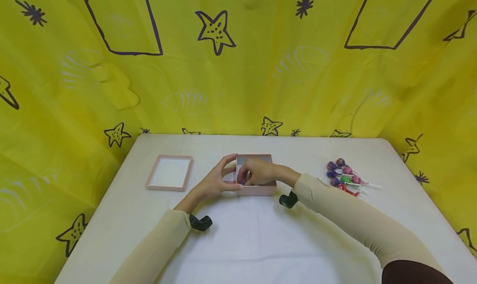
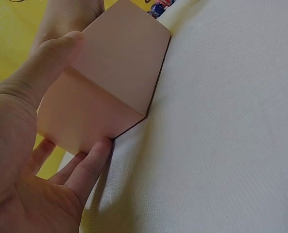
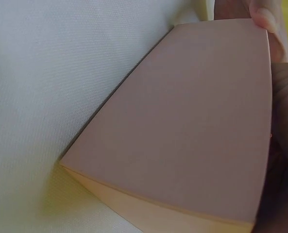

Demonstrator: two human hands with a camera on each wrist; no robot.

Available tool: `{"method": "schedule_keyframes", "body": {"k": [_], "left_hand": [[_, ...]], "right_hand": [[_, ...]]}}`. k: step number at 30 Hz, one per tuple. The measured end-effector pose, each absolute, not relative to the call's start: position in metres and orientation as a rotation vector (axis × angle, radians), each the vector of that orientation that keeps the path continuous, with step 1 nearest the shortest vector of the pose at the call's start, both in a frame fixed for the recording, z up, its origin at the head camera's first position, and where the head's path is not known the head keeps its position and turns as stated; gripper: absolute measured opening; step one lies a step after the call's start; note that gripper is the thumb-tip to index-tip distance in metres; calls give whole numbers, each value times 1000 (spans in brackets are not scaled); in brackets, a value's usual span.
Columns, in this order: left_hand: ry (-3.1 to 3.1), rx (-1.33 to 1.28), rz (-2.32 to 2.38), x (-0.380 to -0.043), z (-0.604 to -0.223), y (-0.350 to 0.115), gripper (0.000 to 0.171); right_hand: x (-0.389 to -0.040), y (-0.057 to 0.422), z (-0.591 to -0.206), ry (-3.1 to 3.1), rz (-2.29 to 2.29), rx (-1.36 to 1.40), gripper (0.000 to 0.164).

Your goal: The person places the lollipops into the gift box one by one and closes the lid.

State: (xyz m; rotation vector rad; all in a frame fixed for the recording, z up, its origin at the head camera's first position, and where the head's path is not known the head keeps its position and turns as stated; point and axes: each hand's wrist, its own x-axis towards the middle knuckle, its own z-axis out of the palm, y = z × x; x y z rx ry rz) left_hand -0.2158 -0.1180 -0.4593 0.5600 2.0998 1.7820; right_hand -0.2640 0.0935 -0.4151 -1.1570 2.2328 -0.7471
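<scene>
A pink open-topped box (image 1: 257, 191) stands on the table in front of me. My left hand (image 1: 213, 183) grips its left side, thumb at the near corner and the other fingers spread along the left wall and far corner. In the left wrist view, fingertips (image 2: 102, 145) press low on the side of the box. My right hand (image 1: 259, 171) reaches down into the box from the right, fingers bent, pinching a lollipop with a purple wrapper (image 1: 242, 183) near the left wall. Most of that lollipop is hidden by the hand. In the right wrist view the box wall covers the fingertips.
The shallow pink lid (image 1: 165, 188) lies to the left, its white inside facing up. Several wrapped lollipops (image 1: 346, 179) in purple, pink, green and red lie in a group at the right. A white cloth (image 1: 238, 242) covers the table, and a yellow curtain (image 1: 238, 89) hangs behind it.
</scene>
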Motion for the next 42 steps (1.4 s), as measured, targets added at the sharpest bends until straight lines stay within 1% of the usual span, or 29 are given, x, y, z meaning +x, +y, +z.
{"method": "schedule_keyframes", "body": {"k": [14,19,23,32,42], "left_hand": [[2088,571,1787,-214,-461,-118,100],[2068,576,1807,-213,-461,-119,99],[2061,574,1815,-213,-462,-119,99],[2075,553,1800,-214,-464,-118,99],[2111,560,1773,-217,-460,-116,100]], "right_hand": [[-261,97,-410,2248,-707,-1154,13],[-257,104,-398,2273,-693,-1152,17],[-253,112,-384,2327,-659,-1131,24],[-247,145,-355,2445,-706,-1184,36],[-248,195,-338,2614,-668,-1152,41]]}}
